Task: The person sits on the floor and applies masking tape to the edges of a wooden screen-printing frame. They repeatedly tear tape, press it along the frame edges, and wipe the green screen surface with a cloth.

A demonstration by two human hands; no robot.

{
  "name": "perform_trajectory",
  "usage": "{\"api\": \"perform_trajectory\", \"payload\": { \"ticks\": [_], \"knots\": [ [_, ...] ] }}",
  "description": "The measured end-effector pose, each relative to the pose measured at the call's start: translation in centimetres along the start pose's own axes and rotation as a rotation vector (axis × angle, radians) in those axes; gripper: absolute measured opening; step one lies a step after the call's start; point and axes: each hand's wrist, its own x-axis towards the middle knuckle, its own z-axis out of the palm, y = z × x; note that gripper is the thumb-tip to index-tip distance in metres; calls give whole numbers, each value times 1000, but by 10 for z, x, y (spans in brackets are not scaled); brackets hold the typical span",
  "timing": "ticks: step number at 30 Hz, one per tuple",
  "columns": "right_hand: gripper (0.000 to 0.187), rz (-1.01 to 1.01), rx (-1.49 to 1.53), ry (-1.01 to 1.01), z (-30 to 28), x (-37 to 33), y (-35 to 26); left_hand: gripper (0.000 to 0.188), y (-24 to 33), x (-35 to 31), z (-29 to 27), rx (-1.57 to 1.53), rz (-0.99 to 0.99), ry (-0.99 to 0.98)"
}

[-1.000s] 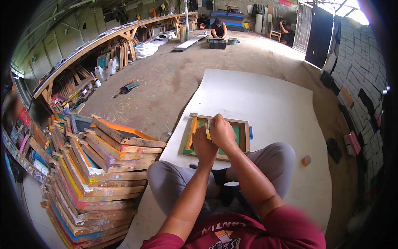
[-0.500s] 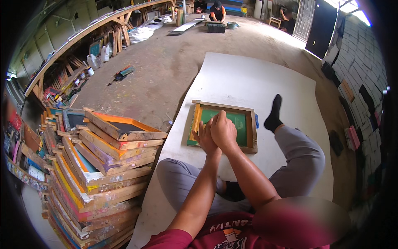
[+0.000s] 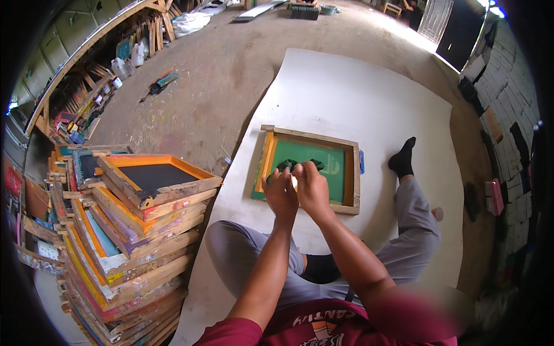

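A wooden screen-printing frame (image 3: 351,190) with green mesh lies flat on the white sheet before my crossed legs. Over its near half, my left hand (image 3: 281,193) and my right hand (image 3: 310,187) come close together, fingers bent and pinched. Between and beyond the fingertips shows a crumpled dark cloth (image 3: 316,164), gripped by both hands; my fingers hide part of it. Against the frame's right side rests a small blue object (image 3: 362,162), its kind unclear.
On the left stands a tall stack of paint-stained wooden screen frames (image 3: 156,236). A dark tool-like bundle (image 3: 160,83) lies on the floor beyond. By my right knee is a small round container (image 3: 438,214). White jugs (image 3: 137,55) line the far left; a person's hand shows at the top.
My clasped hands have drawn slightly apart and nearer me, uncovering the dark cloth. The view has tipped downward, and my right foot has shifted to the right.
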Motion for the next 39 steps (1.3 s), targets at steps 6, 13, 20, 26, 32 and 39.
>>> {"api": "perform_trajectory", "payload": {
  "ticks": [6,13,20,26,32,39],
  "knots": [
    [36,-155,-326,-202,-15,-10,122,23,-11,9,-11,-399,-266,21],
    [53,-175,-746,-560,-19,-35,251,29,-24,17,-34,-570,-440,11],
    [53,-84,-650,-610,-26,-5,216,31,-91,26,-79,-817,-630,209],
    [56,-299,-537,-468,73,65,185,31,-135,48,-102,-856,-699,303],
    [37,-321,-494,-641,142,83,222,29,-145,74,-91,-850,-747,381],
    [21,-194,-20,-279,157,72,158,43,-165,68,-91,-886,-801,390]
  ]
}}
